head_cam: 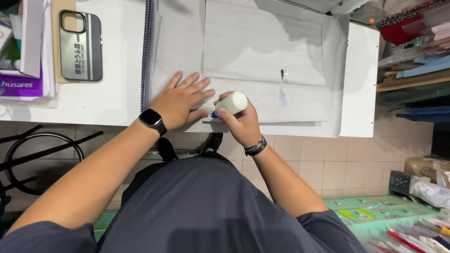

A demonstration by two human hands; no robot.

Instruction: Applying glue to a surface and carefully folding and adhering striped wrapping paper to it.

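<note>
Pale grey fabric (262, 51) lies folded in layers across a white table (108, 98). My left hand (180, 100) presses flat on the cloth near the table's front edge, fingers spread; a black smartwatch sits on that wrist. My right hand (239, 122) grips a pale cream cylindrical marker (232, 103) with a blue tip touching the fabric's front edge, just right of my left hand. A short blue mark (282, 96) shows on the cloth further right.
A phone in a grey case (80, 45) lies at the table's left by stacked papers and a purple book (21, 86). A black stool frame (37, 154) stands on the tiled floor. Shelves of folded fabric (412, 70) are right; packets (398, 220) lie lower right.
</note>
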